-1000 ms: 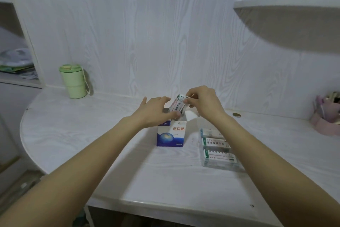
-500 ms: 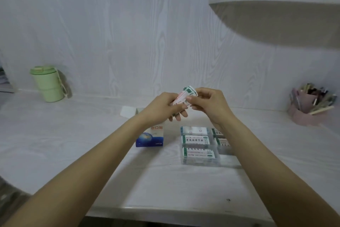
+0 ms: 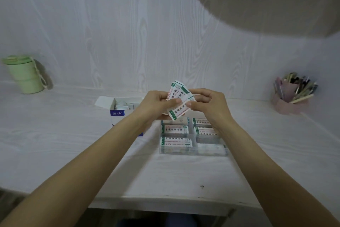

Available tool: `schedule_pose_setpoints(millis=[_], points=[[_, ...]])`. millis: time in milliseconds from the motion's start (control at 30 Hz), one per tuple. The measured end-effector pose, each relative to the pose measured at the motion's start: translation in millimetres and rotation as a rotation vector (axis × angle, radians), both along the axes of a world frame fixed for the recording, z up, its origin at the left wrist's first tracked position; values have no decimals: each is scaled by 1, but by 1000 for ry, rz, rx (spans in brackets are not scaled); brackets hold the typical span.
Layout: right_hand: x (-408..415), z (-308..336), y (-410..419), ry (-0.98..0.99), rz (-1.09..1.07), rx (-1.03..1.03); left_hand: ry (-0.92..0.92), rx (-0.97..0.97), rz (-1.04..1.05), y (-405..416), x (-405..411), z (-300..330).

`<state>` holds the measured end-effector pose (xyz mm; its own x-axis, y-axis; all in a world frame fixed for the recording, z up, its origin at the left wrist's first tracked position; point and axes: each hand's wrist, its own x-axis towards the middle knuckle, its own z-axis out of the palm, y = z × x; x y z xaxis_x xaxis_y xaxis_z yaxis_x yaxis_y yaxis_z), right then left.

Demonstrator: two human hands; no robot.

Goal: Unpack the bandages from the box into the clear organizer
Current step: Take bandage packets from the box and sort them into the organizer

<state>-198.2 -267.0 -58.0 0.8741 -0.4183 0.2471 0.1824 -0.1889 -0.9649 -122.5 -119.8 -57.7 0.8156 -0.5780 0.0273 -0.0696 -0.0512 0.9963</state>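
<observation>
Both hands hold a small fanned stack of wrapped bandages (image 3: 178,99), white with green edges, above the desk. My left hand (image 3: 158,102) grips the stack from the left with its thumb on top. My right hand (image 3: 207,104) pinches the lower bandage at its right end. The blue and white bandage box (image 3: 117,112) stands open to the left, more bandages showing inside. Just below my hands lies the clear organizer (image 3: 192,137), its compartments filled with flat stacks of bandages; my right wrist hides part of it.
A green lidded cup (image 3: 24,75) stands at the back left of the white desk (image 3: 55,144). A pink pen holder (image 3: 292,97) full of pens sits at the back right. A rounded shelf (image 3: 266,4) juts out overhead on the right.
The bandage stack has come away from the box and now hangs over the organizer, fanned apart between both hands. The view has swung right, so the box and cup sit further left.
</observation>
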Motion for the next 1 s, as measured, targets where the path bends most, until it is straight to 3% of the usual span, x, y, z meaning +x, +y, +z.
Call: schedule_pose_setpoints(millis=[333, 700, 833, 1000], points=[[-6, -10, -10, 5, -4, 41, 11, -8, 62, -7, -8, 1], [-2, -20, -41, 17, -162, 100, 6, -71, 127, -11, -3, -4], [1, -32, -62, 114, -289, -13, -7, -71, 117, -15, -3, -5], [4, -46, -71, 315, -318, -339, -5, -66, 117, -18, -1, -8]])
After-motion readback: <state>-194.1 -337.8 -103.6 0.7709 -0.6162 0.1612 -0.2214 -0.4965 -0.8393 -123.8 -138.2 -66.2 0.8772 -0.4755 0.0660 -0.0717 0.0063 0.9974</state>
